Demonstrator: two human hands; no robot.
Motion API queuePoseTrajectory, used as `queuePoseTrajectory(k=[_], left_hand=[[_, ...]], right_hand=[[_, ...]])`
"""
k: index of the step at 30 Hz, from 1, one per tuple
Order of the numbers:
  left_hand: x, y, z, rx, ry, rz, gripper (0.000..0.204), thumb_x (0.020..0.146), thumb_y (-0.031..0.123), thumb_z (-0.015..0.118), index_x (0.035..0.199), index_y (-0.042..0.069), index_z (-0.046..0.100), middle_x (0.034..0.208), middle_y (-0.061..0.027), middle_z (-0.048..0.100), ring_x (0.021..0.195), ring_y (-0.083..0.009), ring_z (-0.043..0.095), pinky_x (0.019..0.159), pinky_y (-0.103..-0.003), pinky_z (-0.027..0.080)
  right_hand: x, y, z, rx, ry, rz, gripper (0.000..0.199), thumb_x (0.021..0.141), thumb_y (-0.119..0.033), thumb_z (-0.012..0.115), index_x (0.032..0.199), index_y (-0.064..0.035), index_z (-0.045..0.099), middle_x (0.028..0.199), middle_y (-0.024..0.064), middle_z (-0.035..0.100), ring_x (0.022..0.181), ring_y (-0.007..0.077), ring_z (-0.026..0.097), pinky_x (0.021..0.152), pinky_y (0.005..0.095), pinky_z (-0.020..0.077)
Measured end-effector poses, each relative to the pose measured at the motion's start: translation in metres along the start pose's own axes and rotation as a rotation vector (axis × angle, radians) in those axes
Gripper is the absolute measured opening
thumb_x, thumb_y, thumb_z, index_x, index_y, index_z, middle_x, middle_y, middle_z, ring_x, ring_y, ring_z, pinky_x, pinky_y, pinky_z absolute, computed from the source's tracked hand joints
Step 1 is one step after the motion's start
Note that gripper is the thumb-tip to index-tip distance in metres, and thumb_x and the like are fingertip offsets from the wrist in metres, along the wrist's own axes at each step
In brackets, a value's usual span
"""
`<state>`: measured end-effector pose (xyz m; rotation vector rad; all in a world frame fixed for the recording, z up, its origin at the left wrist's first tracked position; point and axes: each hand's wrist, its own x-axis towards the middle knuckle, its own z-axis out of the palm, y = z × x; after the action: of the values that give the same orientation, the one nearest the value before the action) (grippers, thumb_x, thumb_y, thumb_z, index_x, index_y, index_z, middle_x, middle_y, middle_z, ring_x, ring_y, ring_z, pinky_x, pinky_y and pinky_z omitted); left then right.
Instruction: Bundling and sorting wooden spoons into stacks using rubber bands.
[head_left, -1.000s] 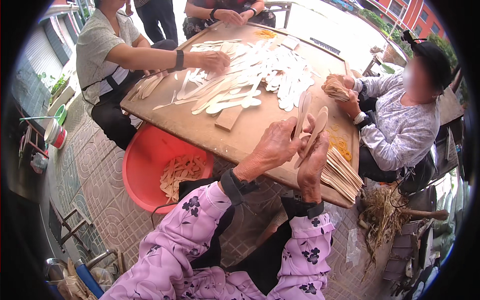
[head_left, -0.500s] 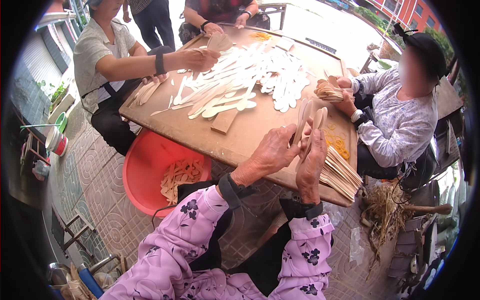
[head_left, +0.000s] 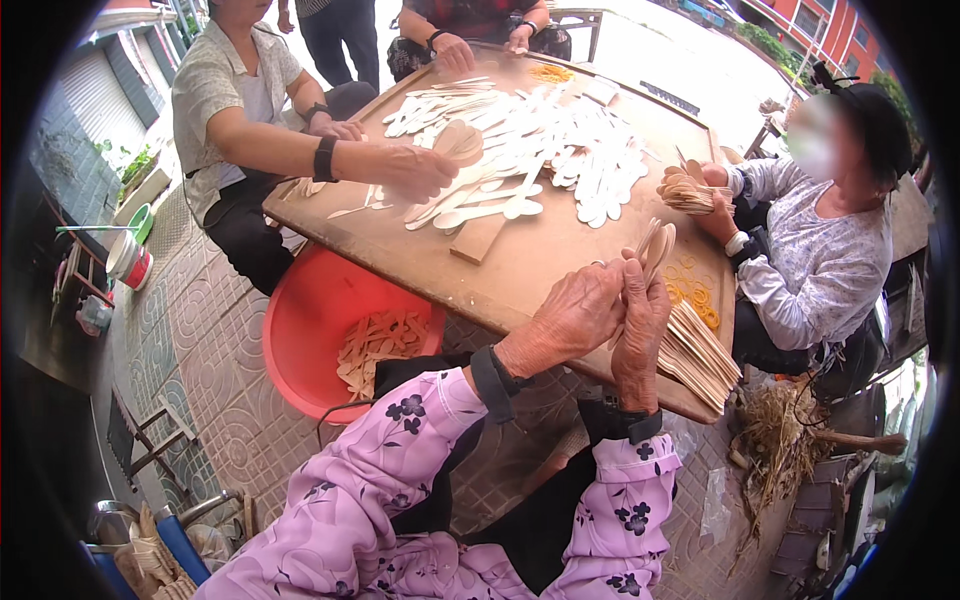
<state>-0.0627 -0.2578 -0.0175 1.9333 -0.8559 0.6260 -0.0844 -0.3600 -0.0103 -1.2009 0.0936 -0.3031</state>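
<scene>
A heap of pale wooden spoons (head_left: pixel 590 165) sprawls across the brown wooden counter (head_left: pixel 560 245), yellow rubber bands (head_left: pixel 695 294) by its right edge, slim wooden handles (head_left: pixel 698 360) stacked at the near right corner. Pink-sleeved forearms (head_left: pixel 345 475) angle up; left hand (head_left: pixel 578 312) and right hand (head_left: pixel 642 325) meet, closed, gripping a small bunch of pale wooden spoons (head_left: pixel 656 247), bowls up, over the near edge.

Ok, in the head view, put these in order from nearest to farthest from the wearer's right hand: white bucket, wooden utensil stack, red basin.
From the right hand:
1. Wooden utensil stack: just to its right, at the table corner.
2. Red basin: to its left, on the ground.
3. White bucket: far left, beyond the basin.
</scene>
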Motion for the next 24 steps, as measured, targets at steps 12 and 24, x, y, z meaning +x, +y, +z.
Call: queuePoseTrajectory(k=[12,24], left_hand=[[-0.004,0.015,-0.005,0.09,-0.364,-0.27,0.02,0.084,0.018,0.054,0.092,0.0,0.05,0.074,-0.0208,0.057,0.073,-0.0416,0.056,0.063,-0.05,0.044],[0.014,0.004,-0.023,0.126,-0.499,-0.459,0.04,0.083,0.042,0.061,0.08,0.002,0.062,0.076,-0.0173,0.063,0.075,-0.036,0.061,0.067,-0.045,0.047]], right_hand=[[0.006,0.006,-0.014,-0.139,0.086,-0.032,0.022,0.099,-0.026,0.046,0.088,-0.0074,0.05,0.075,-0.0032,0.045,0.066,0.0052,0.04,0.06,0.0215,0.0361],[0.016,0.013,-0.033,0.105,0.113,0.006,0.028,0.1,-0.032,0.043,0.088,-0.0076,0.043,0.068,-0.0032,0.035,0.057,0.0053,0.032,0.049,0.02,0.0307]])
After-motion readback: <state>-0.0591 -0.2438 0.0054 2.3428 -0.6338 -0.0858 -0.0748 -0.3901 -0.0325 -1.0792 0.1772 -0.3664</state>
